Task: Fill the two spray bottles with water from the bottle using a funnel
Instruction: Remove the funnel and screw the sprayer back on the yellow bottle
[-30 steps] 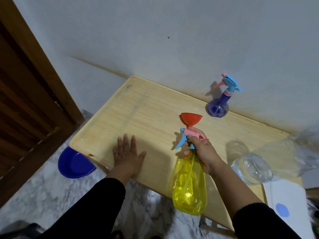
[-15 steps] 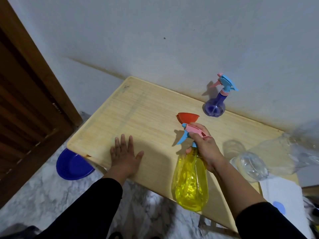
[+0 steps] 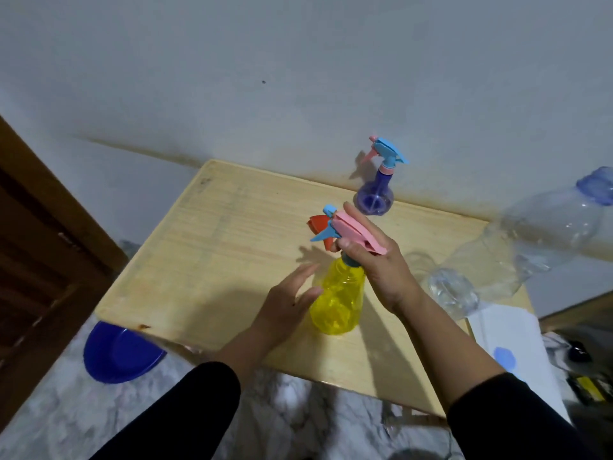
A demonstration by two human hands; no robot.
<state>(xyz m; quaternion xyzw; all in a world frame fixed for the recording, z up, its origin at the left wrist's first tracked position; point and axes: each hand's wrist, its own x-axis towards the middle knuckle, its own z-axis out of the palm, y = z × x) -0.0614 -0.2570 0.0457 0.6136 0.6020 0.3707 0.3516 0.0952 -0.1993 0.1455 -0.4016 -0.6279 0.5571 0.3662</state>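
Note:
A yellow spray bottle point(image 3: 336, 295) with a pink and blue trigger head stands near the front of the wooden table point(image 3: 215, 247). My right hand point(image 3: 378, 260) grips its head and neck from the right. With straight fingers, my left hand point(image 3: 288, 302) reaches to the bottle's left side, at or just short of touching. A red funnel point(image 3: 320, 227) shows partly behind the trigger head. Against the wall at the back stands a purple spray bottle point(image 3: 376, 194). A large clear water bottle point(image 3: 517, 250) with a blue cap lies on its side at the right.
A blue plastic plate point(image 3: 116, 353) lies on the marble floor below the table's front left corner. White paper point(image 3: 510, 340) with a blue spot sits off the table's right end. A brown wooden door point(image 3: 39, 247) stands on the left.
My left hand has lifted off the table and moved right to the yellow bottle's side. My right hand has set the bottle more upright over the table.

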